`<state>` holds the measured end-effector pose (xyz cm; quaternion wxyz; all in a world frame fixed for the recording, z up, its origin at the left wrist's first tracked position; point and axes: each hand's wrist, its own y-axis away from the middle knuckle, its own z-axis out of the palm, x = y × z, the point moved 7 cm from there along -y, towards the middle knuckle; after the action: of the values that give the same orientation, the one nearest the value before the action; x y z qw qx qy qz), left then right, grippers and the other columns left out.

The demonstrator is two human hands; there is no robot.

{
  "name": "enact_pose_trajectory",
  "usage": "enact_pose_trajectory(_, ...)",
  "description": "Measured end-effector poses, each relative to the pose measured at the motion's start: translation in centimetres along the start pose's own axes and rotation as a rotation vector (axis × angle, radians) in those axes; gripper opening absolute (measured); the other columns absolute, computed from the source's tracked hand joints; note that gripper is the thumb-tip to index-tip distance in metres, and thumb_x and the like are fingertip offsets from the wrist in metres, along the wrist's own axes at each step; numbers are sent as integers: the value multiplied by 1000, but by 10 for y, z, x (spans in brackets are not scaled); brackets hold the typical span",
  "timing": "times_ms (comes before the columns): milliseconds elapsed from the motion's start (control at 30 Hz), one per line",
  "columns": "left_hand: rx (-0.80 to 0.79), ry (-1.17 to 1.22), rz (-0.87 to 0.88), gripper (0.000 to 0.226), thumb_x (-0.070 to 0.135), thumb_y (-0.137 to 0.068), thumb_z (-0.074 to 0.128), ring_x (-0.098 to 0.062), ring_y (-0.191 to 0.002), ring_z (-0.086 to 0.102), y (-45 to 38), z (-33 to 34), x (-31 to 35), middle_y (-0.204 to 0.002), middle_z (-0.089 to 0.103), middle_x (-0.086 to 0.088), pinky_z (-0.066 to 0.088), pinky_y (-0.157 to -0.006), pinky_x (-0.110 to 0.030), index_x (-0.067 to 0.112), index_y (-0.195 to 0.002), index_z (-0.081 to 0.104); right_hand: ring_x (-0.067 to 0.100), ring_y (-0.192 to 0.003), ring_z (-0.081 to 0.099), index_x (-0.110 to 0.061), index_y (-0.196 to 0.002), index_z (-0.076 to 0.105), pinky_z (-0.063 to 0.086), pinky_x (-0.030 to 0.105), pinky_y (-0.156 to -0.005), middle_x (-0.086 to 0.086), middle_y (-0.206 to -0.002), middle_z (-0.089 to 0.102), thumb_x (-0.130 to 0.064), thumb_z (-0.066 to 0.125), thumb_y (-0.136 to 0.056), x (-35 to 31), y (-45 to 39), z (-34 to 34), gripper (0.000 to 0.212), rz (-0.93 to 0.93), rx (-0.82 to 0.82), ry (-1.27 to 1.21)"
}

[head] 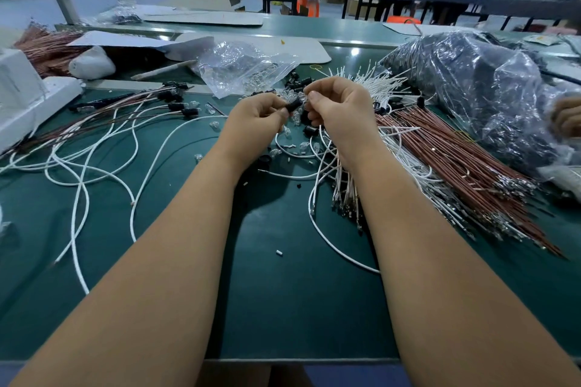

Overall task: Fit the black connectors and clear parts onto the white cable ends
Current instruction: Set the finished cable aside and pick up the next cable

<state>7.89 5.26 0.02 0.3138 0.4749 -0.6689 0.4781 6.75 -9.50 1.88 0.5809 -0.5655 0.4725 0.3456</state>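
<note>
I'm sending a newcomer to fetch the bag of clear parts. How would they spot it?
Start at the green table and look past the hands to its far edge. The clear bag lies there, left of the big dark bag. Unlike that bulky one, it is small, flat and see-through, its mouth open towards the loose black connectors.
</note>
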Motion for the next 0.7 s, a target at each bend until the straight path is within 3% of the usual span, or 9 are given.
enact_pose_trajectory(233,32,-22,0,26,10,-92,58,3,-44,42,-1,-3,2,-59,58,6,35,-49,-9,19,-68,63,10,-61,57,-22,-76,66,54,30,-65,1,-68,63,0,61,-89,-5,-1,-3,26,-72,-1,142)
enact_pose_trajectory(433,19,34,-3,10,10,-89,62,-3,-58,50,0,-4,1,-66,61,0,40,-59,-10,8,-83,69,14,-66,58,-16,-82,66,55,34,-69,5,-74,65,0,61,-90,-6,2,1,18,-66,-21,166)
enact_pose_trajectory(700,5,2,69,11,13,-87,69,-5,-57,49,-1,-6,-3,-64,60,2,41,-58,-16,17,-76,68,6,-49,54,-12,-80,63,49,21,-52,4,-65,61,3,57,-91,5,3,2,19,22,-55,155)
